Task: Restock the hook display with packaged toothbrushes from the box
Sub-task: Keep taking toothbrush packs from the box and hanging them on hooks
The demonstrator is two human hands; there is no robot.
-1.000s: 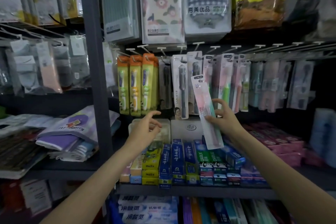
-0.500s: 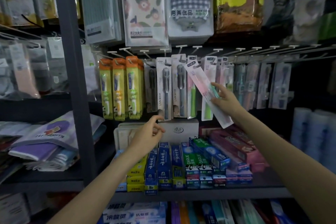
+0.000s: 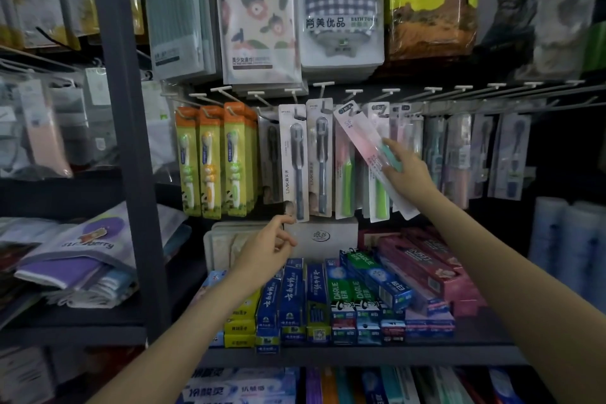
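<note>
Up at the hook rail, the right hand (image 3: 408, 175) pinches the lower half of a pink toothbrush pack (image 3: 367, 147), which tilts with its top near a hook (image 3: 352, 110); whether the hang hole has caught is unclear. A good hang calls for squaring the pack upright, lining hole with hook tip, then sliding back. The left hand (image 3: 269, 248), loosely curled and holding nothing, could steady the grey toothbrush pack (image 3: 292, 161) just above it.

A shop: hooks (image 3: 323, 85) of packaged toothbrushes (image 3: 214, 159), shelved toothpaste boxes (image 3: 344, 302).
</note>
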